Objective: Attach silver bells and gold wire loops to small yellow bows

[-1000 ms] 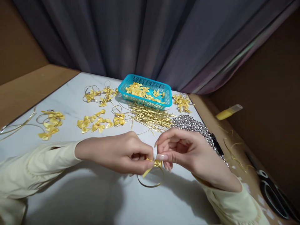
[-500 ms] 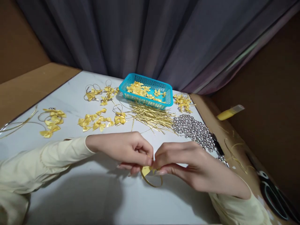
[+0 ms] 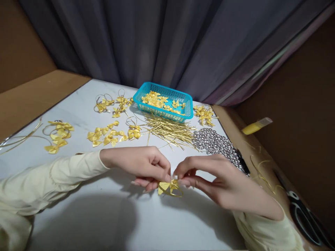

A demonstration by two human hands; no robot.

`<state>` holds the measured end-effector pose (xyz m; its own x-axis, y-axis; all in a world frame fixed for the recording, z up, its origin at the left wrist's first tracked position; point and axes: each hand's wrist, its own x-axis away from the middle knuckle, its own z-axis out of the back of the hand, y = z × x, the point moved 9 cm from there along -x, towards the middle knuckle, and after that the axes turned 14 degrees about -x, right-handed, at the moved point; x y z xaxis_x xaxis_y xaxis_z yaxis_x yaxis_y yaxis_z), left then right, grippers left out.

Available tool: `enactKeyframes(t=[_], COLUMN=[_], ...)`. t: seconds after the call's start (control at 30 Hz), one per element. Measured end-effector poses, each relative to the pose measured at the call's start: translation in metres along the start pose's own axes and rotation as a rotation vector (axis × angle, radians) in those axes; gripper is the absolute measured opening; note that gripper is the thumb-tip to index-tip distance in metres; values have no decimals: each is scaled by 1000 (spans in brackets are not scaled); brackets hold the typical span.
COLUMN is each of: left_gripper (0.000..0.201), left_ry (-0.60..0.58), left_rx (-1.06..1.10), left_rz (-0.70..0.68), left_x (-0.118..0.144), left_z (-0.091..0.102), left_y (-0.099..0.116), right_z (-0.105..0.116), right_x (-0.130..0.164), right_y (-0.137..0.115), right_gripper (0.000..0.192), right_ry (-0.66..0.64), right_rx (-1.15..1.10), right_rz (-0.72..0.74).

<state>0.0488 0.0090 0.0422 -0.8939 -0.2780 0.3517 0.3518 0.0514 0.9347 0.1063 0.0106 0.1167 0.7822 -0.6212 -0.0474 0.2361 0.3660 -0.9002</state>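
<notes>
Between my two hands is a yellow ribbon bow [image 3: 164,188] with a loop of gold cord [image 3: 176,195] curving below it. My left hand [image 3: 146,167] is closed, its thumb and index finger pinching the bow from the left. On the other side, my right hand [image 3: 209,177] pinches the bow's right edge between thumb and fingertips. The bow's knot is partly covered by fingertips. Beyond my hands lie a pile of cut gold cords [image 3: 170,129] and a heap of small shiny silver beads [image 3: 217,144].
A blue basket [image 3: 163,113] of yellow bows stands at the back. Loose bows [image 3: 107,134] and looped bows [image 3: 121,103] lie to the left, more bows [image 3: 204,113] at right. Black-handled scissors [image 3: 305,219] and a yellow tube [image 3: 258,126] are on the right side.
My right fingers have shifted slightly right, opening a small gap to the left hand. More of the bow shows, and the cord loop has risen and looks flatter.
</notes>
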Motion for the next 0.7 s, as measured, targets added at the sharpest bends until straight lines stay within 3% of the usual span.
enactKeyframes(t=[0.17,0.53,0.7], left_gripper=[17,16,16], left_ry=[19,39,102], left_rx=[21,-19,-167], left_rz=[7,-47,-52], left_x=[0,5,8], left_z=[1,4,9], left_y=[-1,9,14], right_z=[14,53,59], right_x=[1,14,16], right_y=[3,13,25], right_gripper=[7,11,13], right_ry=[107,531,549], right_rx=[-15,-360,-426], right_rz=[-83,-163,-201])
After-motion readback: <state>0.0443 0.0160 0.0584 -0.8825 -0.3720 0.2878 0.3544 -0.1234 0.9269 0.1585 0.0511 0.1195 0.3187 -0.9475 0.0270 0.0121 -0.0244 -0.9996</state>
